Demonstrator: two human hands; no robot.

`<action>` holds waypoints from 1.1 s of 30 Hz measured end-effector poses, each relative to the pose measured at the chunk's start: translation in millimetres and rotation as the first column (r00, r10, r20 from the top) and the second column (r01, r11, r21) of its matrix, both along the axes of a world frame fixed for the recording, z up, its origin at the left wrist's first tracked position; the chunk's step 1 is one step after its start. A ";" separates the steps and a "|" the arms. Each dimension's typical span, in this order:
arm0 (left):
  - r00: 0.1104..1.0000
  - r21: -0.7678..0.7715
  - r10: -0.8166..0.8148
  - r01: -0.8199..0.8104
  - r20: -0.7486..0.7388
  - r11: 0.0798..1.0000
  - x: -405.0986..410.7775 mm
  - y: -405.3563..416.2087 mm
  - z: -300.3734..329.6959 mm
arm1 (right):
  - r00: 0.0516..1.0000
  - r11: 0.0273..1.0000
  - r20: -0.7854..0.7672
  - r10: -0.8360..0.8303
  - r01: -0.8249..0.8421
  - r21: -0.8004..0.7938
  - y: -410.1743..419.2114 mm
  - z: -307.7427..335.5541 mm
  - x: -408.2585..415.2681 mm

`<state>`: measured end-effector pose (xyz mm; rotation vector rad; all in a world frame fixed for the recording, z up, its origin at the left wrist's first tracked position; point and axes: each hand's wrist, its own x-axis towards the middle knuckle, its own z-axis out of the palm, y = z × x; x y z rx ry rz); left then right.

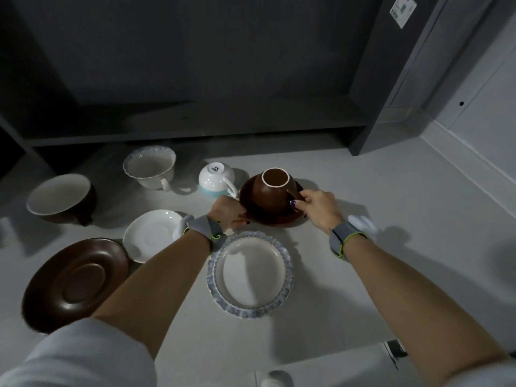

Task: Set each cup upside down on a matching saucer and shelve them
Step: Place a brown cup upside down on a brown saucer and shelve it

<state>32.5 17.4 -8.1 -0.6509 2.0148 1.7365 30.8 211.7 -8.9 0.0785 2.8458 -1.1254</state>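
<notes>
A small brown cup (272, 195) stands upside down on a brown saucer (252, 191) in the middle of the counter. My left hand (227, 212) grips the saucer's near left rim. My right hand (318, 206) pinches the cup's handle and the saucer's right side. To the left, a white and teal cup (215, 178) lies upside down, a fluted white cup (150, 169) stands upright, and a large brown cup (60, 198) stands upright. Bare saucers lie nearer: white (150, 234), blue-edged (250, 273) and large brown (74, 283).
A dark grey shelf unit stands at the back, its low shelf board (195, 129) just above the counter. Its right upright (371, 113) meets the white wall. A white object (363, 223) lies behind my right wrist.
</notes>
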 end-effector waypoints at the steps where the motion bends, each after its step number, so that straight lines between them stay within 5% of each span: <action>1: 1.000 0.001 -0.006 0.006 -0.005 1.000 -0.3 0.7 -0.8 | 1.000 1.000 -0.003 -0.001 0.001 0.003 0.4 -1.1 -0.4; 11: 0.999 0.000 -0.001 0.001 -0.045 1.000 -6.9 1.8 -6.7 | 0.998 0.989 0.059 0.014 -0.005 -0.147 6.7 -4.6 -2.5; 18: 1.000 -0.002 0.017 -0.017 -0.020 1.000 -14.7 1.4 -8.3 | 0.979 0.949 0.043 -0.200 0.204 -0.240 20.9 -3.8 -22.0; 27: 0.999 -0.131 0.037 -0.039 -0.013 0.991 -27.4 6.0 -15.1 | 0.928 0.931 0.328 -0.176 0.265 -0.251 19.7 -18.2 -46.8; 33: 0.998 -0.173 0.023 -0.032 -0.053 0.984 -29.5 9.5 -17.5 | 0.914 0.957 0.379 -0.145 0.226 -0.179 19.7 -16.1 -60.2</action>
